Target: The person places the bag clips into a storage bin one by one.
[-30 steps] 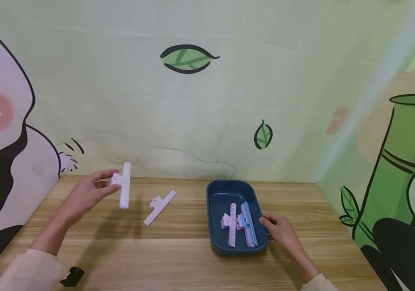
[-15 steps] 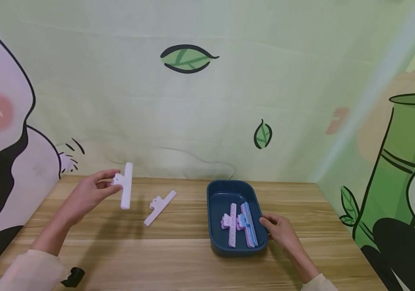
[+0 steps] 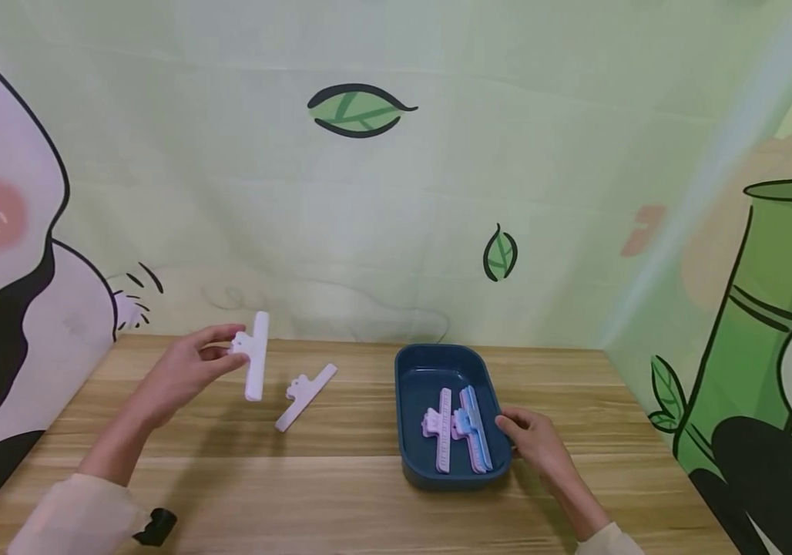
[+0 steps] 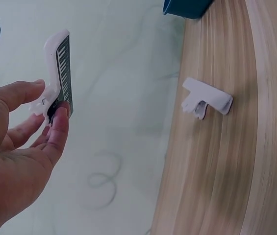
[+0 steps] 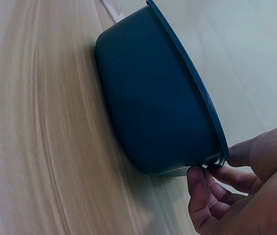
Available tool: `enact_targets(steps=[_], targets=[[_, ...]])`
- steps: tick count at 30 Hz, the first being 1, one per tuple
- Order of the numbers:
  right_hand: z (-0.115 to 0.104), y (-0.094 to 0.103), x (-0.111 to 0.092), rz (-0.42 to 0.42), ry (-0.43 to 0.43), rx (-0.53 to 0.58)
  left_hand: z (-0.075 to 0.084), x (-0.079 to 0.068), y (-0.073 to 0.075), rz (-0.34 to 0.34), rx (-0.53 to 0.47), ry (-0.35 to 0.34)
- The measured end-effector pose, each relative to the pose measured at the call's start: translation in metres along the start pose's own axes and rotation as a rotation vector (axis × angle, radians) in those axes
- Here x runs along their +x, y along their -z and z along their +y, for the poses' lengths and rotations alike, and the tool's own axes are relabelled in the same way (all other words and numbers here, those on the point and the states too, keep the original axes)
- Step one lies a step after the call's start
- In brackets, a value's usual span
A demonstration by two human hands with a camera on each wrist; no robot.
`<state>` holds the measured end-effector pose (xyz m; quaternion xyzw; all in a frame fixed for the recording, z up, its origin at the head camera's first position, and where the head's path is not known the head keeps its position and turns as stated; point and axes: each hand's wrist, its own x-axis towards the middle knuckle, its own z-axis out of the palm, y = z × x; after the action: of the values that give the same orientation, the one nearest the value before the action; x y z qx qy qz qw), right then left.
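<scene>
My left hand (image 3: 184,374) pinches a white bag clip (image 3: 257,358) by its handle, holding it upright above the table. In the left wrist view, the dark ridged inner side of that clip (image 4: 64,68) shows beyond the fingertips. A second white clip (image 3: 306,397) lies slanted on the table to its right. At the right stands a dark blue bin (image 3: 451,483). Inside it lie a pale pink clip (image 3: 443,443) and, beside that, a blue clip (image 3: 477,432) overlapping a pinkish one. My right hand (image 3: 538,443) grips the bin's right rim between thumb and fingers.
The wood-grain table (image 3: 340,501) runs back to a green cloth backdrop (image 3: 396,200) printed with leaves and bamboo. A black object (image 3: 156,527) sits by my left sleeve. Behind the table, a thin cord shows against the cloth.
My left hand has moved slightly right with the white clip, closer to the clip on the table. The right hand, the bin and its clips have stayed put.
</scene>
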<state>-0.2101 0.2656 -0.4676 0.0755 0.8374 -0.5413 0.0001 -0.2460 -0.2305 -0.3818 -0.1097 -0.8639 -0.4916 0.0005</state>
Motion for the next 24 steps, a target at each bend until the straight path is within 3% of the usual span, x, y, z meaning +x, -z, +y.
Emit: enact_targets(steps=[24], targets=[[-0.001,0.000,0.000,-0.009,-0.007,0.016,0.015,0.014,-0.050,-0.083,-0.088,-0.032]])
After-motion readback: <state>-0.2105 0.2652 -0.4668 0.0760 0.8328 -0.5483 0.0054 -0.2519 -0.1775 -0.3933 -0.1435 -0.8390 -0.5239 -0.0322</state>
